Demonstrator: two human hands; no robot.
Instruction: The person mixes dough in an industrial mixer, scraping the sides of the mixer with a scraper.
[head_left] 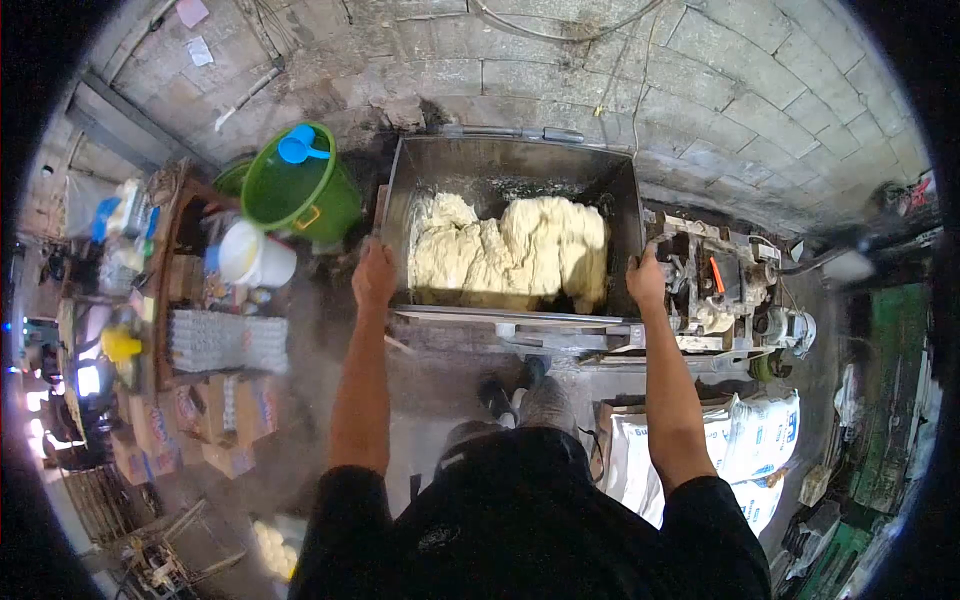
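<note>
A big mass of pale yellow dough (505, 250) lies lumpy in a deep rectangular metal trough (515, 155) in front of me. My left hand (375, 275) is closed on the left side of the trough near its front corner. On the opposite side, my right hand (645, 277) has its fingers curled over the right edge. Neither hand touches the dough. The fingertips of both hands are partly hidden.
Machinery with a motor (790, 328) stands right of the trough. White printed sacks (735, 440) lie by my right leg. At the left are a green bucket (345, 195) with a blue dipper (300, 145), a white bucket (262, 258), egg trays (225, 340) and cardboard boxes (235, 420).
</note>
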